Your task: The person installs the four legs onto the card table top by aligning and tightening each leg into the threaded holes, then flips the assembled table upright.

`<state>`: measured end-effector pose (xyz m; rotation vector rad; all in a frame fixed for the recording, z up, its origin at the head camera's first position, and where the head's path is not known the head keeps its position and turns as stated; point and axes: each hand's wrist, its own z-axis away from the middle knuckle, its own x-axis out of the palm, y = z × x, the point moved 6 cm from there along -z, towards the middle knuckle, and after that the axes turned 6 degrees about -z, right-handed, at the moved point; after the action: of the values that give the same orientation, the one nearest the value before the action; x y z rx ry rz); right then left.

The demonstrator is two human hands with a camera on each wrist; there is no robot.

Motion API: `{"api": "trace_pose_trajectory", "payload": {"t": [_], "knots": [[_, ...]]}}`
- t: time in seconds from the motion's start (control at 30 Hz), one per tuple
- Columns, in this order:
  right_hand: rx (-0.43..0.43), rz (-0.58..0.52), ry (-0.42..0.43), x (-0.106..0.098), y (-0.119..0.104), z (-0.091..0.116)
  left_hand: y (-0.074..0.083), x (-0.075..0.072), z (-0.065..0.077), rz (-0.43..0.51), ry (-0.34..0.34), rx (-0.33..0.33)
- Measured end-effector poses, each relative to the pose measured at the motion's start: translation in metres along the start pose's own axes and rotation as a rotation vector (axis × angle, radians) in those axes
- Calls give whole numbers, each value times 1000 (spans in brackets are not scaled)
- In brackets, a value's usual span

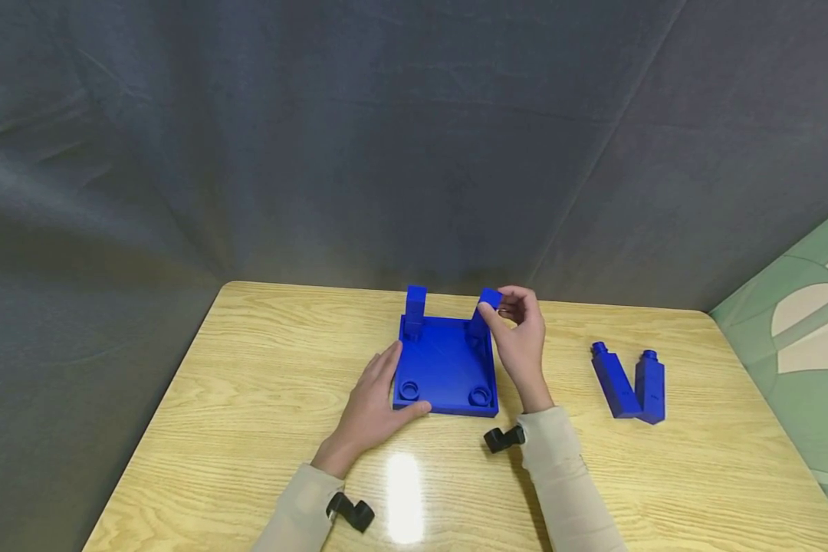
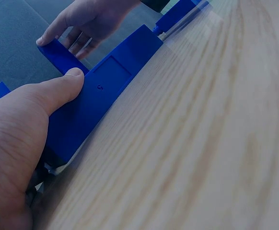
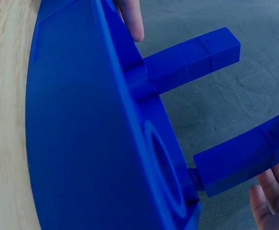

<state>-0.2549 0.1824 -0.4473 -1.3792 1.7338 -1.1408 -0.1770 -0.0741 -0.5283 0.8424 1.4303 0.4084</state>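
Note:
A square blue panel (image 1: 445, 368) with raised edges and round corner sockets lies on the table. My left hand (image 1: 376, 406) rests against its near left corner, thumb along the front wall, fingers extended along the left side. An upright blue leg (image 1: 415, 310) stands in the far left socket. At the far right corner, my right hand (image 1: 520, 337) pinches a second blue leg (image 3: 247, 155) near its top, between thumb and fingers. That leg leans slightly, and part of its threaded neck (image 3: 195, 179) shows above the socket in the right wrist view.
Two more blue legs (image 1: 614, 383) (image 1: 651, 387) with threaded ends lie on the wooden table (image 1: 269, 399) to the right, their lower ends together. A dark curtain (image 1: 400, 153) hangs behind the table's far edge. Both near corners have round sockets (image 1: 479, 395).

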Motion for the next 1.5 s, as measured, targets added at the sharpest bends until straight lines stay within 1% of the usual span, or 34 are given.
{"api": "trace_pose_trajectory", "payload": {"t": [0.1,0.27,0.33,0.4,0.5,0.67,0.87,1.07,1.17,1.33,1.5], "knots": [[8,-18,-47,1,0,1,0,0,0,-3,-1,-1],[47,-90,-195,6,-1,2,1,0,-1,2,-1,4],[64,-112,-241,8,-1,2,1,0,-1,3,-1,4],[67,-126,-267,10,-1,3,1,0,-1,2,0,5],[53,-153,-278,10,-1,3,1,-1,-1,1,0,3],[28,-135,-252,10,-3,3,1,-1,-1,3,2,-1],[41,-110,-200,7,0,2,2,-2,0,-1,0,3],[34,-24,-129,4,1,1,1,-1,0,-3,1,5],[24,0,-85,2,0,1,1,-1,-1,-3,2,5],[-5,8,-38,1,-4,0,0,-1,-1,6,8,7],[11,13,-16,0,-2,1,0,0,-1,4,3,-1]]}}
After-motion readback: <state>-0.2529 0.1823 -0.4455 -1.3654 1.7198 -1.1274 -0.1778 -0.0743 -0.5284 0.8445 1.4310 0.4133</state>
